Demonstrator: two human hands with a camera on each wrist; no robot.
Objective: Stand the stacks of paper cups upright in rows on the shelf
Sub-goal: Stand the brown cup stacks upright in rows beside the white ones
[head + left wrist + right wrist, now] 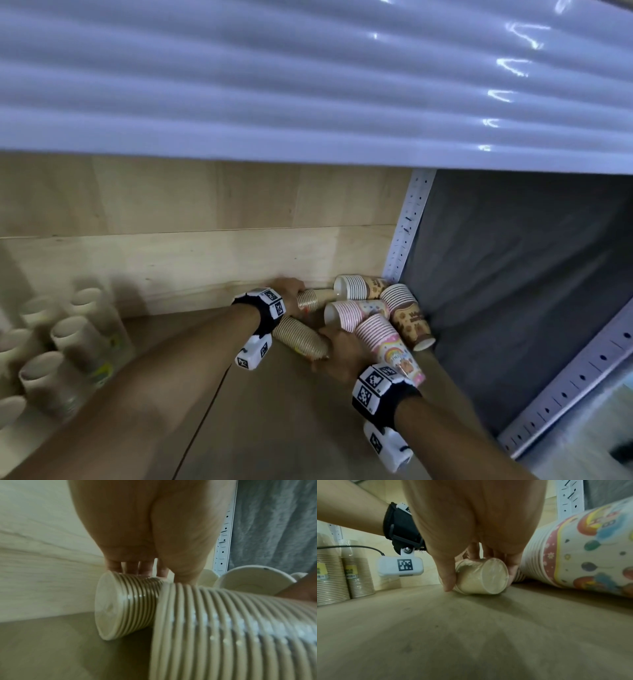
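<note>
Item, nearest me: my right hand, thumb and fingers curled round the narrow closed end of a brown ribbed stack of kraft cups, sleeved in clear film, lying flat on the wooden shelf toward its right end. Its long axis runs diagonally, wide end pointing back-left toward my left wrist, so I judge the right hand must swing the gripped end up or down to stand it. Item, just beyond: my left hand, fingers wrapped over a second brown stack, same ridged paper rims, lying along the back edge against the plywood back panel, axis left to right. Item, right rear corner: a heap of printed stacks, pink-rimmed and cartoon-patterned, glossy, all on their sides, touching one another beside the perforated metal upright. Item, far left end: upright brown stacks already in rows, well apart from both hands.
</note>
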